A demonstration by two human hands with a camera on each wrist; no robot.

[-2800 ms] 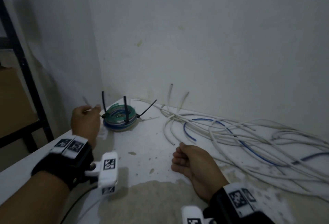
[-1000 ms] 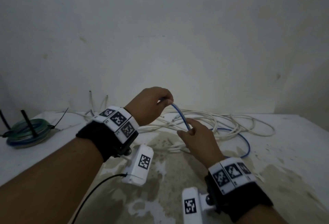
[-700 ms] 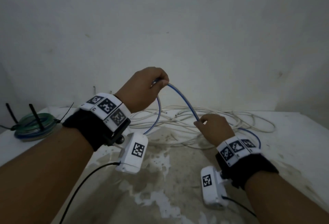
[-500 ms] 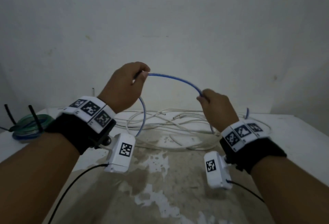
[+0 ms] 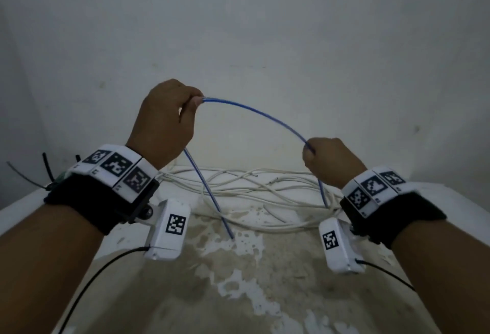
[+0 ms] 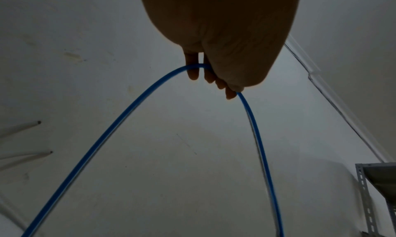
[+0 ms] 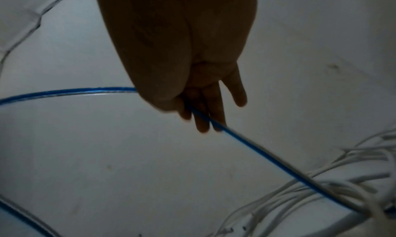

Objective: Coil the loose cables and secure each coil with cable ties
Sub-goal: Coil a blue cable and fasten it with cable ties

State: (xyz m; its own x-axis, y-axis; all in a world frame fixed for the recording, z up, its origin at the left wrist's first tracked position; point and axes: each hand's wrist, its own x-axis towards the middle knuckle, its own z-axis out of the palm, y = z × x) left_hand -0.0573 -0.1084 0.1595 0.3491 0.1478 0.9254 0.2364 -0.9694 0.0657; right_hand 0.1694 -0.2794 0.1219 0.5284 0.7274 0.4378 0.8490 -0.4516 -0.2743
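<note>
Blue cable arched between raised left hand and right hand

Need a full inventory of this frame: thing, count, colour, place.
blue cable: one, blue, arched in the air between both hands, free end down on the table
white cables: several, white, loose tangle at the back of the table
cable ties: two or so, black, far left behind the wrist
table: one, white, stained
wall: white, behind
metal shelf: one, grey, seen only by the left wrist camera
left hand: grips the blue cable
right hand: grips the blue cable
</note>
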